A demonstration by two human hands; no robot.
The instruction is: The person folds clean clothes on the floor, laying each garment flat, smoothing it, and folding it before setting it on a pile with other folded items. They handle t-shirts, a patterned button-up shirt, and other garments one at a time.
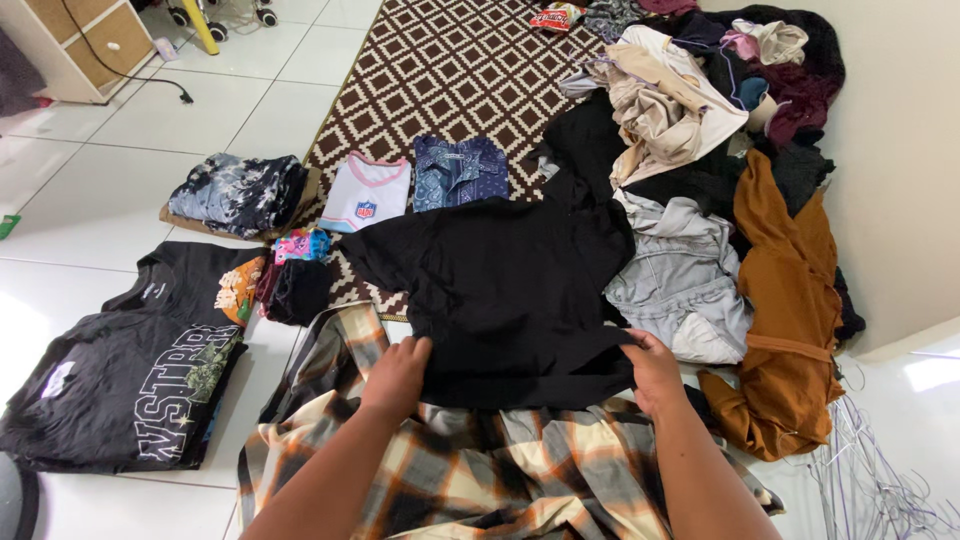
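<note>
A black garment point(500, 285) lies spread on the floor in front of me, over a brown-and-cream plaid shirt point(470, 470). My left hand point(397, 375) pinches the black garment's near edge on the left. My right hand point(652, 368) grips the same edge on the right. Both forearms reach out over the plaid shirt.
A heap of unfolded clothes point(700, 100) fills the right side by the wall, with a rust-brown garment point(790, 300) and a grey one point(680, 280). Folded items lie left: black printed t-shirts point(130, 380), a white jersey point(367, 192), a blue patterned shirt point(458, 172). Wire hangers point(870, 480) lie bottom right.
</note>
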